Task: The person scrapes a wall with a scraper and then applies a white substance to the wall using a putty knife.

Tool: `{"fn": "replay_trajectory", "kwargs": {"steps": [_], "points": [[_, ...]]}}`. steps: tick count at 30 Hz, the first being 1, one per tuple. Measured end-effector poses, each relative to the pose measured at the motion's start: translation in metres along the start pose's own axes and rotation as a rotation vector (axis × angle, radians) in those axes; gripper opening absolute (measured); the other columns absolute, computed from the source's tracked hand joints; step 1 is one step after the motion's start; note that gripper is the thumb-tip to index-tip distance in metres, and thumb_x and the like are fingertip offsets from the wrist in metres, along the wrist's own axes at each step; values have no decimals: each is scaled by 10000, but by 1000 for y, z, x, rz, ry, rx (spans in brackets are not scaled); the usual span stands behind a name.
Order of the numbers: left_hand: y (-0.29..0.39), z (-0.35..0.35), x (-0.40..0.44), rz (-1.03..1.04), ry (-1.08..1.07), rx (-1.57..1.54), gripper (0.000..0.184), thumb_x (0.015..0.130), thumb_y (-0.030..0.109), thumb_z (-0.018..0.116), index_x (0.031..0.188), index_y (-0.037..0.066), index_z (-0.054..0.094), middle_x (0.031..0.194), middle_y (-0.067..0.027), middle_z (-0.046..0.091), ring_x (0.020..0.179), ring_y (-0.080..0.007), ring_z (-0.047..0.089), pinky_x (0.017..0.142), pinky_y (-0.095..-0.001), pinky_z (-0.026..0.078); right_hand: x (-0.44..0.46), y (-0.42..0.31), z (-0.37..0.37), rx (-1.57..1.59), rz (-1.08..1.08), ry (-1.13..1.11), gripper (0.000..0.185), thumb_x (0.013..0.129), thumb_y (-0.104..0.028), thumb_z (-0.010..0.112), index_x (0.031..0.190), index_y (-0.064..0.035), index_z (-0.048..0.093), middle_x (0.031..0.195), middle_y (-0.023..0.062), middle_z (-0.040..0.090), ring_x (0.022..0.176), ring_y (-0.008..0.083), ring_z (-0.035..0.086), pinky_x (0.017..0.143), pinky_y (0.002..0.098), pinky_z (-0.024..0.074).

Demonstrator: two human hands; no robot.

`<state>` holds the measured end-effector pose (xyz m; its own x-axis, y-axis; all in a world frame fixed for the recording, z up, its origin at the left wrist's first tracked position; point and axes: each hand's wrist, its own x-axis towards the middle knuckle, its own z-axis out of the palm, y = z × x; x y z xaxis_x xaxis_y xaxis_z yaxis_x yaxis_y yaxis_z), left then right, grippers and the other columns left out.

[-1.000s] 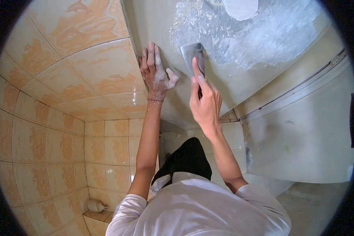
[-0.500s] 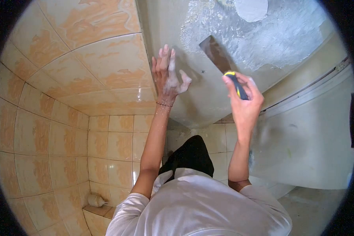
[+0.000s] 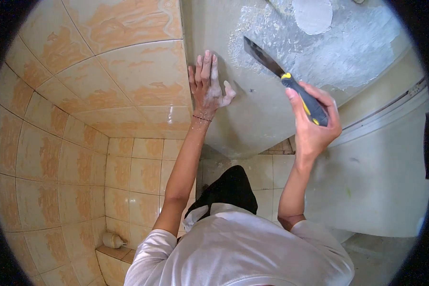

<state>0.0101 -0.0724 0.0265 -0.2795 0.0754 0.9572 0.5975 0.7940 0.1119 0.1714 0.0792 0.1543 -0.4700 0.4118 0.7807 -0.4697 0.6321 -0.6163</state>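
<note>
My right hand is closed around the black and yellow handle of a putty knife. Its metal blade points up and left, over the edge of a rough whitish patch on the pale door-like panel. Whether the blade touches the surface I cannot tell. My left hand rests on the panel beside the tiled wall, fingers stretched out and thumb apart, with white powder on it. A smooth white round spot sits in the upper part of the patch.
Cream and orange tiles cover the wall on the left. A pale curved panel stands at the right, below a metal-edged frame. A small rounded object lies on a tiled ledge at lower left.
My right hand has moved right and slightly down with the putty knife, and more of the handle shows. My left hand stays on the panel. The view has shifted slightly.
</note>
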Motion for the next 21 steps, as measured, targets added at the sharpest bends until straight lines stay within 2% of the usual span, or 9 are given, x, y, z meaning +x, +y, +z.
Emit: {"fn": "replay_trajectory", "kwargs": {"steps": [4,6,8,10,14,15,16,19,21], "points": [[-9,9,5,28,-16,33,862,681,319,557,1439,7,291,1498,-141,289,1356,-361,285,1101,-544,218,20,-5,13,284,228,64,331,746,-43,791,1011,17,601,940,128,686,865,150,632,815,285,496],[-6,6,5,19,-17,70,781,708,344,537,1401,14,395,1483,-91,334,1364,-273,300,1088,-499,289,34,19,26,612,49,141,344,794,-113,766,1050,8,570,943,138,666,862,170,621,856,289,462],[-7,5,5,17,-20,84,777,712,345,535,1402,16,395,1484,-88,334,1364,-272,299,1084,-500,295,47,26,46,752,-5,136,304,876,-183,685,1064,-16,512,922,135,644,841,190,604,890,336,441],[-7,6,7,15,-18,102,773,716,345,534,1402,19,396,1484,-86,333,1365,-270,299,1079,-502,302,58,33,61,818,-316,16,265,966,-300,534,1087,-79,452,887,109,561,874,213,561,921,448,433],[-7,6,6,24,-15,108,767,719,345,536,1401,25,399,1485,-85,332,1364,-269,299,1083,-496,296,79,27,81,975,-558,-117,196,970,-214,525,1046,-71,414,802,118,555,736,222,588,818,414,485],[-7,6,6,20,-19,102,767,717,343,540,1401,26,399,1485,-84,333,1364,-269,299,1088,-493,290,75,14,83,1128,-451,-144,173,965,-176,535,1032,-71,415,741,96,530,653,184,551,653,338,486],[-8,6,6,20,-19,101,767,717,343,540,1401,26,399,1485,-84,333,1364,-269,299,1088,-493,290,75,15,83,1127,-452,-145,173,965,-176,535,1032,-71,415,741,96,530,653,184,551,653,338,486],[-8,7,6,18,-14,78,763,717,338,546,1399,27,402,1485,-83,333,1362,-269,300,1094,-491,278,68,16,87,1039,-251,-326,118,980,-144,490,966,-102,381,586,6,337,488,103,317,434,272,266],[-8,7,5,21,-11,92,764,719,350,545,1397,28,405,1486,-80,334,1363,-265,301,1099,-488,268,64,12,82,984,-255,-353,119,977,-135,497,956,-103,384,572,-5,324,480,98,311,436,272,271]]}}
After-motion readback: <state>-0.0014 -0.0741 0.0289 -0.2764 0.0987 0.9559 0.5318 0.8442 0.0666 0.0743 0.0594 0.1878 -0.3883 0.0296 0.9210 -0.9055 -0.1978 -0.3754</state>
